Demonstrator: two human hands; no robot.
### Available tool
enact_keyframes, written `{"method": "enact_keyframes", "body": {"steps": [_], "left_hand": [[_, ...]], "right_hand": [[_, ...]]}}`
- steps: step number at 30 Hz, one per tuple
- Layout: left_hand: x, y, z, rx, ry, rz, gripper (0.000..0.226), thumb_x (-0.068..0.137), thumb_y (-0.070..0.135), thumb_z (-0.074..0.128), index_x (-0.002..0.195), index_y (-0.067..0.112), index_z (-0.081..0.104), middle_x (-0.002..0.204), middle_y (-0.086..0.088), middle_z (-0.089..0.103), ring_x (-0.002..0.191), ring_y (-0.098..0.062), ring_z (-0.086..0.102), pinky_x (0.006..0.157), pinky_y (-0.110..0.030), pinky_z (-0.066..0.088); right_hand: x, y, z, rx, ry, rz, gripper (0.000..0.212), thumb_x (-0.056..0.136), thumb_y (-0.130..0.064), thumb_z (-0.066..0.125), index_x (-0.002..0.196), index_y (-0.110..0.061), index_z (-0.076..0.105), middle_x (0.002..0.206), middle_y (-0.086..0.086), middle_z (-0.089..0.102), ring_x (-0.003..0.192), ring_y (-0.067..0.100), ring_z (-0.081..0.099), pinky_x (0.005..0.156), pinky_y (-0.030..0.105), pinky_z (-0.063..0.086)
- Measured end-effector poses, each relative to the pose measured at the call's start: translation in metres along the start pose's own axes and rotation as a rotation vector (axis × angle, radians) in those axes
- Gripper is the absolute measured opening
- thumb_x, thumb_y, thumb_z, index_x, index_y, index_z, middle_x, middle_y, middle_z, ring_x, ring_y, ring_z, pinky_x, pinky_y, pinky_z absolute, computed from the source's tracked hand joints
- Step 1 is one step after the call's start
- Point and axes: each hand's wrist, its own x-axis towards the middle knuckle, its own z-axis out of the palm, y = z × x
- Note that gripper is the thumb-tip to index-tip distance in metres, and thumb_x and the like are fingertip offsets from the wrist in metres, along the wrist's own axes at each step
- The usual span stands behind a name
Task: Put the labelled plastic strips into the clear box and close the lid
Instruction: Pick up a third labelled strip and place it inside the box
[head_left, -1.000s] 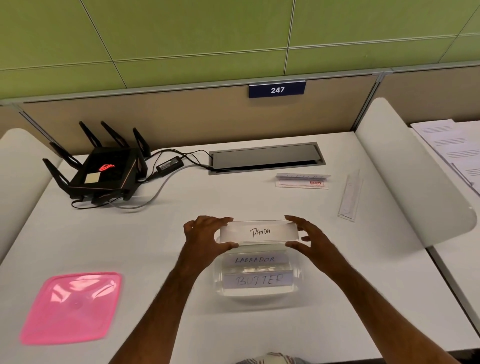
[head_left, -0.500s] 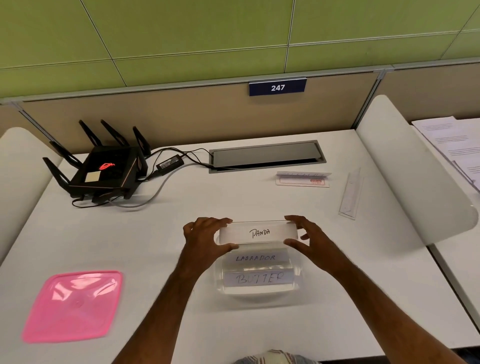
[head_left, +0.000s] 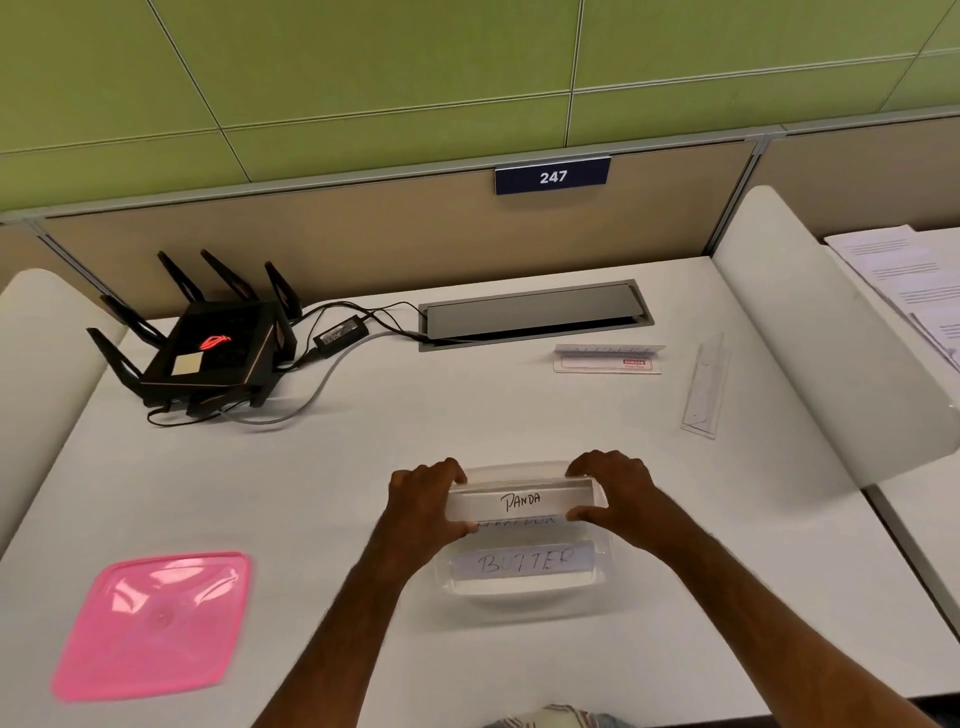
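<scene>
- I hold the PANDA strip (head_left: 521, 502) by its two ends over the far part of the clear box (head_left: 524, 584), which sits on the bench (head_left: 363, 467) near me at centre. My left hand (head_left: 423, 506) has its fingers curled round the left end, and my right hand (head_left: 618, 493) pinches the right end.
- The strip looks about as long as the box is wide. If I lower it tilted, I judge one end could catch on the rim and leave it propped up, which would stop the lid seating.
- The BUTTER strip (head_left: 522, 562) lies flat at the near side of the box, and another strip (head_left: 514, 521) is half hidden under the one I hold. Pressing down hard could shove these out of line.
- The box is light and clear. A push from either hand could slide it along the bench.
- Two more strips wait far right: a folded one (head_left: 608, 358) and a clear one (head_left: 705, 387). I could forget them, since the clear one barely shows against the bench.
- The pink lid (head_left: 150, 623) lies well apart at the near left. It looks flexible, so I judge a corner may stay unsealed.
</scene>
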Motion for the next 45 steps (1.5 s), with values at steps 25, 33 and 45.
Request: {"method": "enact_keyframes", "body": {"steps": [25, 33, 45], "left_hand": [[0.014, -0.003, 0.016, 0.172, -0.013, 0.025, 0.022, 0.087, 0.024, 0.072, 0.085, 0.024, 0.051, 0.085, 0.016, 0.06, 0.085, -0.017, 0.026, 0.065, -0.024, 0.042], [0.027, -0.001, 0.016, 0.37, -0.054, 0.143, 0.035, 0.082, 0.023, 0.079, 0.069, 0.025, 0.046, 0.07, 0.011, 0.054, 0.061, -0.017, 0.041, 0.07, -0.029, 0.031], [0.033, 0.0, 0.018, 0.447, -0.136, 0.159, 0.044, 0.061, 0.022, 0.091, 0.066, 0.027, 0.047, 0.064, 0.013, 0.054, 0.056, -0.015, 0.044, 0.069, -0.028, 0.026]], "right_hand": [[0.017, -0.011, 0.019, -0.563, -0.033, -0.104, 0.015, 0.079, -0.016, 0.078, 0.078, -0.03, 0.07, 0.074, -0.011, 0.063, 0.074, 0.01, 0.065, 0.096, 0.039, 0.024], [0.024, -0.007, 0.026, -0.695, -0.123, 0.0, 0.031, 0.087, -0.002, 0.055, 0.1, -0.027, 0.068, 0.093, -0.009, 0.069, 0.095, 0.014, 0.063, 0.113, 0.048, 0.008], [0.03, 0.0, 0.033, -0.72, -0.079, -0.057, 0.034, 0.077, 0.002, 0.063, 0.09, -0.028, 0.072, 0.075, -0.01, 0.07, 0.078, 0.013, 0.064, 0.116, 0.052, 0.011]]}}
